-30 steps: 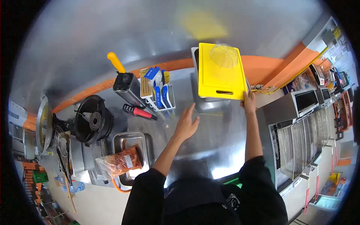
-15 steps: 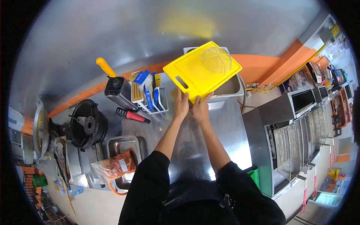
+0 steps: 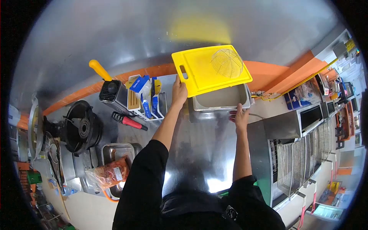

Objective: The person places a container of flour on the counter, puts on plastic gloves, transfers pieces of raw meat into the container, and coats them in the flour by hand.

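Observation:
My left hand [image 3: 179, 92] grips the lower left corner of a yellow cutting board [image 3: 197, 71], below its handle slot. On the board's right part rests a wire strainer [image 3: 227, 63], dome-shaped. The board is tilted and overlaps the back of a rectangular metal pan [image 3: 220, 107] on the steel counter. My right hand [image 3: 241, 119] is at the pan's front right rim, thumb over the edge and fingers below it. Left of the board, a white basket [image 3: 163, 101] holds blue-and-yellow packages.
A knife block [image 3: 112, 96] with a yellow-handled knife [image 3: 100, 70] stands beside the basket, near a red-handled tool [image 3: 132, 122]. Further left are a black burner [image 3: 82, 126] and a bagged red food pack [image 3: 113, 172] on a metal tray. Fryer baskets [image 3: 303, 151] are at right.
The board has shifted slightly right and turned clockwise, with the strainer still on it. My right hand has let go of the board and moved right to the metal pan's rim.

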`<action>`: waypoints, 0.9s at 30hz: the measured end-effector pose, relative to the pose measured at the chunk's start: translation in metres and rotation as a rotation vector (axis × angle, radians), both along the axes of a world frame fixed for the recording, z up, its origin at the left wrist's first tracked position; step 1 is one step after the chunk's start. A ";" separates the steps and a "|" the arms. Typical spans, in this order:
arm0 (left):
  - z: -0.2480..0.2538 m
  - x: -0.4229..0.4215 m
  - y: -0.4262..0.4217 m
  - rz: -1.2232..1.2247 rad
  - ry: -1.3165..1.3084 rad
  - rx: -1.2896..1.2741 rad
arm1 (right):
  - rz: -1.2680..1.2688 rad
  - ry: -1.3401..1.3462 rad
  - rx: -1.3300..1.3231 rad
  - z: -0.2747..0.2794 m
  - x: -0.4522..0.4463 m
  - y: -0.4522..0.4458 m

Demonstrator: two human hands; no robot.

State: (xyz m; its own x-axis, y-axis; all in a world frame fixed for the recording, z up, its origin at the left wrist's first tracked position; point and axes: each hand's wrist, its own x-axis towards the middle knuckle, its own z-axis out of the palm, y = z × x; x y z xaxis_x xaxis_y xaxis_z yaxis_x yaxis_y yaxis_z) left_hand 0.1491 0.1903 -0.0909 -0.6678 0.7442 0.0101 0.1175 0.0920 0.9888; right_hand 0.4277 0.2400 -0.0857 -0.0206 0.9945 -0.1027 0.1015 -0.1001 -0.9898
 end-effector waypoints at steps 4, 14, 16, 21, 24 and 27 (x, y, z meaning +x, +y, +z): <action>0.006 -0.004 0.019 0.113 -0.079 0.056 | -0.031 0.173 -0.068 0.000 -0.016 0.009; -0.006 -0.018 0.047 0.164 -0.209 0.127 | 0.036 0.121 -0.066 -0.008 0.001 0.065; -0.014 -0.023 0.054 0.190 -0.236 0.192 | -0.009 0.141 -0.043 -0.008 -0.005 0.062; -0.007 -0.014 0.060 0.280 -0.182 0.212 | 0.025 0.221 -0.114 -0.009 -0.010 0.054; -0.004 -0.011 0.062 0.304 -0.195 0.210 | 0.061 0.319 -0.142 0.005 -0.019 0.038; -0.001 -0.013 0.057 0.311 -0.143 0.187 | 0.081 0.318 -0.117 0.005 -0.022 0.030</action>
State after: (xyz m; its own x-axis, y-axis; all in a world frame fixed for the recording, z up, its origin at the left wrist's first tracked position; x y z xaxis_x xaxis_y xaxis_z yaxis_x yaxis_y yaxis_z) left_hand 0.1361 0.2475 -0.0915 -0.8658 0.5000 0.0166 -0.0283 -0.0822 0.9962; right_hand 0.4058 0.2704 -0.0808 -0.1478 0.9702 -0.1919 -0.1979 -0.2191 -0.9554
